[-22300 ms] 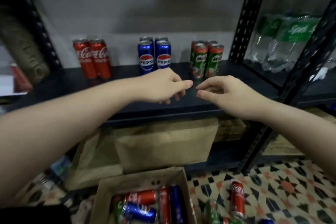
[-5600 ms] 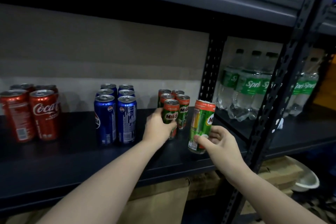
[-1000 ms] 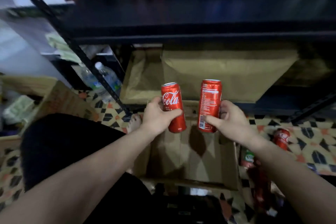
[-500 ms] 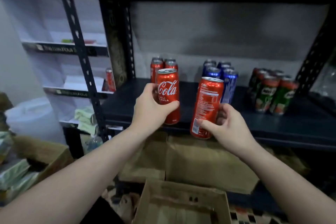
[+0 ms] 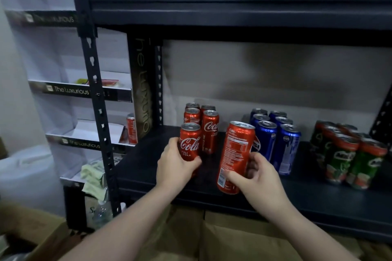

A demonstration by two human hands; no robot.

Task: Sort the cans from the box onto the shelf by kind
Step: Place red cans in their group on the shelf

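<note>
My left hand [image 5: 175,165] grips a red Coca-Cola can [image 5: 190,141] upright, low over the dark shelf [image 5: 297,195], right in front of the standing group of red Coca-Cola cans [image 5: 209,127]. My right hand [image 5: 257,174] holds a second red Coca-Cola can [image 5: 235,154], tilted, above the shelf's front part and just left of the blue Pepsi cans [image 5: 275,137]. Green Milo cans [image 5: 347,152] stand in a cluster at the right. The box is out of sight.
A black perforated upright [image 5: 93,91] frames the shelf's left side, and the shelf above [image 5: 233,6] hangs close overhead. A white display rack [image 5: 84,131] with a lone red can [image 5: 132,131] stands at the left. Brown cardboard [image 5: 222,239] lies under the shelf.
Both hands have carried their red cans forward and up to the shelf; the left can now sits right before the Coca-Cola group, the right one beside the Pepsi cans.
</note>
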